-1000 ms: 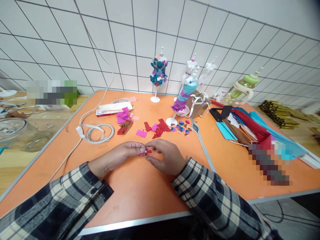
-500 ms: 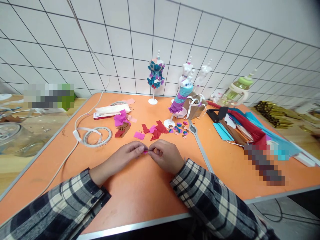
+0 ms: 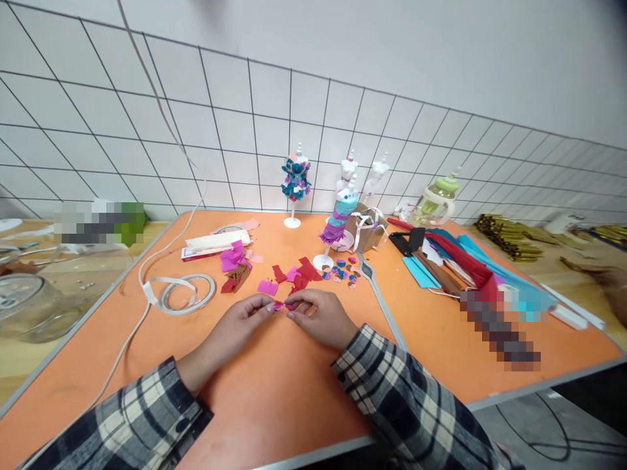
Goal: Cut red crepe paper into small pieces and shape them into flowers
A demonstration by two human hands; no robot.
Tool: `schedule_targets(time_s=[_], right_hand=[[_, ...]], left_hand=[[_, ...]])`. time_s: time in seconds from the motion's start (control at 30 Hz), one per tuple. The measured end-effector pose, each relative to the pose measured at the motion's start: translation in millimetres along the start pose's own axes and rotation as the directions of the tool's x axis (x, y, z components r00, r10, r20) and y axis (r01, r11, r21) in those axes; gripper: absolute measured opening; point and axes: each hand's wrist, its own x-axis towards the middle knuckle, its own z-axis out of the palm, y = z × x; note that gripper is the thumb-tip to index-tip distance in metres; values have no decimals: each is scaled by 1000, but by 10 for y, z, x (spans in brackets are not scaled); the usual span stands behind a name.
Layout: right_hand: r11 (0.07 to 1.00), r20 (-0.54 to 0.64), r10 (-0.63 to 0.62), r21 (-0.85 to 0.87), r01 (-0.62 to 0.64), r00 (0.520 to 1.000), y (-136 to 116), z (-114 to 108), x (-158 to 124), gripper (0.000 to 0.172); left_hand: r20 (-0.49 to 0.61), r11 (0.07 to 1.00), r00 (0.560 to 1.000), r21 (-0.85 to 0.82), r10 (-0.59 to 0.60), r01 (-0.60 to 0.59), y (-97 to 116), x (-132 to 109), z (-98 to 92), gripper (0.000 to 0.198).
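Note:
Between my hands is a small pink and red piece of crepe paper [image 3: 279,305], pinched just above the table. My left hand [image 3: 245,321] grips its left end between thumb and index finger. The fingertips of my right hand [image 3: 321,318] close on its right end, the thumb a little lower. Just beyond the fingers lie red paper scraps [image 3: 306,274] and a flat pink paper piece [image 3: 268,287]. Small multicoloured paper rosettes [image 3: 340,269] are scattered beyond my right hand.
Miniature dress forms stand at the back, one in teal ruffles [image 3: 296,179], another in blue and purple [image 3: 339,222]. To the left are a tape roll [image 3: 210,297] and a white cable [image 3: 142,277]. Coloured paper [image 3: 482,271] and a green-lidded bottle [image 3: 435,202] are right.
My view has tilted upward. My right fingers have opened out somewhat from their tight curl, and more of the pink and red paper shows between both hands.

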Motion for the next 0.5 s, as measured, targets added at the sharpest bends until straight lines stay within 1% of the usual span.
schedule_targets(time_s=[0.07,0.1,0.13,0.17,0.23,0.27,0.33,0.4,0.5], right_hand=[[999,-10,32,-15,-32,999,8,45,9,9],[999,-12,35,-24,-35,999,12,68,11,6],[999,-10,33,-30,-34,999,15,90,11,5],[999,-7,28,-33,-28,1000,16,108,10,5],[1000,-5,18,-24,-18,1000,12,131,3,7],[1000,-3,18,-12,-18,1000,9,135,-1,7],[1000,7,23,19,-23,1000,7,125,-4,8],[996,-1,69,57,-69,998,11,91,0,15],[980,-65,161,128,-152,985,21,7,11,31]], left_hand=[[-96,998,994,34,47,-44,25,-15,-5,45],[-124,994,989,81,83,-73,36,-22,-7,46],[-129,984,984,143,124,-105,46,-28,-7,45],[-109,967,980,212,167,-141,54,-34,-7,42],[-35,923,971,320,238,-214,66,-42,-6,28],[-2,905,964,344,266,-249,71,-44,-6,25],[36,887,951,351,307,-300,80,-46,-11,25],[45,894,950,325,310,-308,88,-45,-19,24],[20,932,967,263,253,-249,94,-40,-30,23]])
